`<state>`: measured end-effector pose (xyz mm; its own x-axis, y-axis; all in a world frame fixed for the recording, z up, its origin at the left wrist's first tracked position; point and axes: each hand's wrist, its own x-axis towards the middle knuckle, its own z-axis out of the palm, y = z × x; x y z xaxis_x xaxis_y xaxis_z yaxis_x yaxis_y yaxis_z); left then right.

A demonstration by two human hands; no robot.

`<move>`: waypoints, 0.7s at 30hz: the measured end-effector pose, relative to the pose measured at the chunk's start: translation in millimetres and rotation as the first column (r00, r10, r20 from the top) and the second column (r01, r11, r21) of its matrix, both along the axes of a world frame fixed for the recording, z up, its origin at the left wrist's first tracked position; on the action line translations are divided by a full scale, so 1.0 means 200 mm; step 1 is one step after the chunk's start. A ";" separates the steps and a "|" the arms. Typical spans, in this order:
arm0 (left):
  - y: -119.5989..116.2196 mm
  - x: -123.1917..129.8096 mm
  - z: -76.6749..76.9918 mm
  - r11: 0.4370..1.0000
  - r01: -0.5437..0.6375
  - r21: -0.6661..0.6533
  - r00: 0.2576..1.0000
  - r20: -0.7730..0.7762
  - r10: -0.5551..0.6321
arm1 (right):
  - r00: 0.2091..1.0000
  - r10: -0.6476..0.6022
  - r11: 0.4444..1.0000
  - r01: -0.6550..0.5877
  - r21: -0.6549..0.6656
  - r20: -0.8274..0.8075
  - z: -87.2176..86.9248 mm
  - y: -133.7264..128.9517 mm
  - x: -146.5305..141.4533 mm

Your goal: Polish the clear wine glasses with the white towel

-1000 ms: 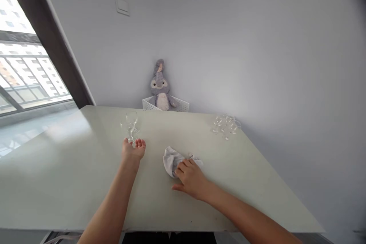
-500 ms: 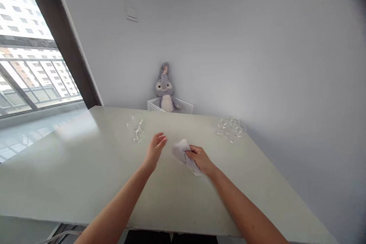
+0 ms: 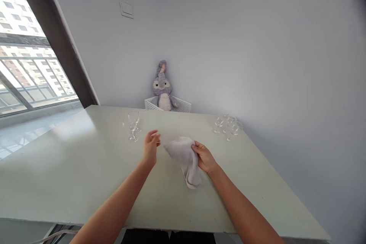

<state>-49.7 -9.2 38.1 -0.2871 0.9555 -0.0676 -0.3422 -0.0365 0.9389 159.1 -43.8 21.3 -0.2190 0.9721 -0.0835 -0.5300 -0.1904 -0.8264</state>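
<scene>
A pale cloth (image 3: 183,154) hangs loosely unfolded over the middle of the table, pinched at its upper right by my right hand (image 3: 204,156). My left hand (image 3: 151,146) is to the left of the cloth, apart from it, with its fingers curved, spread a little and nothing in them. Beyond my left hand stands a small group of clear stemmed glasses (image 3: 133,122). Several more clear glasses (image 3: 229,125) are grouped at the back right of the table, past my right hand.
The pale table (image 3: 94,167) reaches back to a grey wall. Behind its far edge, a grey plush rabbit (image 3: 163,91) sits in a white perforated basket (image 3: 183,107). A window with railings is at the left.
The cloth has opened out from a folded bundle and now spreads left and hangs lower. My left hand has shifted slightly left. My right hand keeps its pinch.
</scene>
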 end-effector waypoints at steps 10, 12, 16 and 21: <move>0.25 -0.40 0.03 0.964 -0.111 -0.240 0.629 0.734 0.255 | 0.921 -0.371 0.906 0.330 -0.267 -0.120 -0.12 0.05 0.01; 0.28 -0.42 0.05 0.983 -0.087 -0.164 0.586 0.789 0.184 | 0.931 -0.350 0.908 0.310 -0.283 -0.102 -0.13 0.05 0.01; 0.27 -0.33 0.06 0.983 -0.136 -0.125 0.681 0.709 0.184 | 0.924 -0.368 0.914 0.340 -0.220 -0.101 -0.11 0.05 0.01; 0.14 0.00 -0.01 0.984 0.134 0.114 0.911 0.377 -0.168 | 0.858 -0.507 0.862 0.504 -0.055 -0.087 -0.08 0.04 0.00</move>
<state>-49.4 19.5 36.4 -0.1068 0.9924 -0.0610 -0.6831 -0.0287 0.7297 159.0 -36.8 5.8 0.2930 0.9489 -0.1174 -0.6354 0.1015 -0.7655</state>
